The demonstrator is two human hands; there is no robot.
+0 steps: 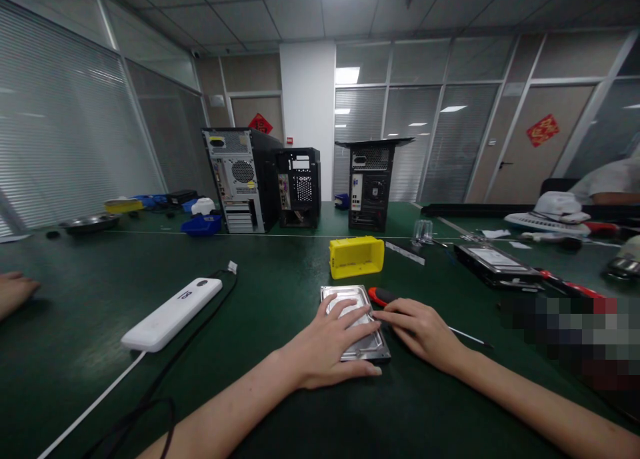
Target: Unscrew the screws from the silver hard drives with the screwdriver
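Note:
A silver hard drive [373, 346] lies flat on the green table in front of me. My left hand [340, 342] rests on its top with the fingers spread, the thumb along the near edge. At the drive's right edge is my right hand [420, 329], fingertips drawn close together against the side; anything small between them is hidden. A screwdriver with a red and black handle [381, 296] lies beyond and partly beneath that hand, its shaft pointing right. Just behind the drive stands a yellow plastic box [357, 257], tipped on its side.
A white power bank [173, 314] with cables lies to the left; another person's hand [17, 292] is at the far left. Computer cases [240, 179] stand at the back. On the right are another drive [497, 262], red-handled pliers [570, 284] and a white cap [557, 206].

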